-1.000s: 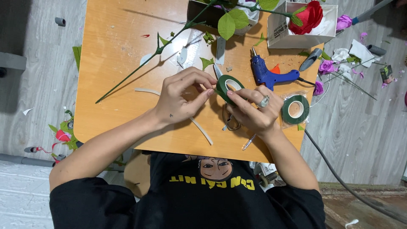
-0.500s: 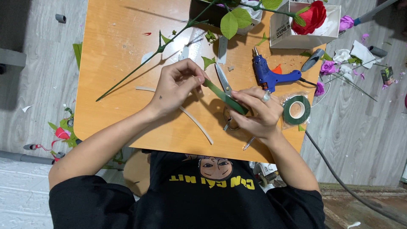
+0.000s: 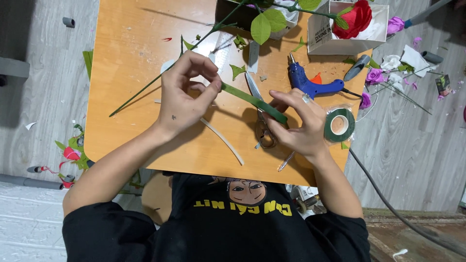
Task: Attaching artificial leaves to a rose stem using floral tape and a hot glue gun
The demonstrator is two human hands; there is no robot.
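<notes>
- Head view: the left hand (image 3: 187,99) hovers over the orange wooden surface (image 3: 126,53), its grip narrow, thumb and fingertips pinched on the upper end of a strip of green floral tape (image 3: 252,101).
- The tape runs taut, slanting down to the right hand (image 3: 298,123), whose fingers close on its lower end; whether a roll is hidden in that palm cannot be told.
- Under the stretched tape lie scissors (image 3: 259,114) with brownish handles, blades pointing away from the person.
- Just right of the right hand rests a roll of green floral tape (image 3: 340,125) in clear wrapping, near the surface's edge.
- A blue glue gun (image 3: 310,85) lies beyond the right hand, nozzle pointing away.
- A long green stem (image 3: 155,82) crosses the surface diagonally behind the left hand, ending near large green leaves (image 3: 269,24).
- A white cardboard box (image 3: 357,41) at the far right corner holds a red fabric rose (image 3: 357,17).
- A pale thin stick (image 3: 225,140) lies on the surface between the forearms.
- Purple fabric flowers (image 3: 374,77) lie on the grey floor to the right.
</notes>
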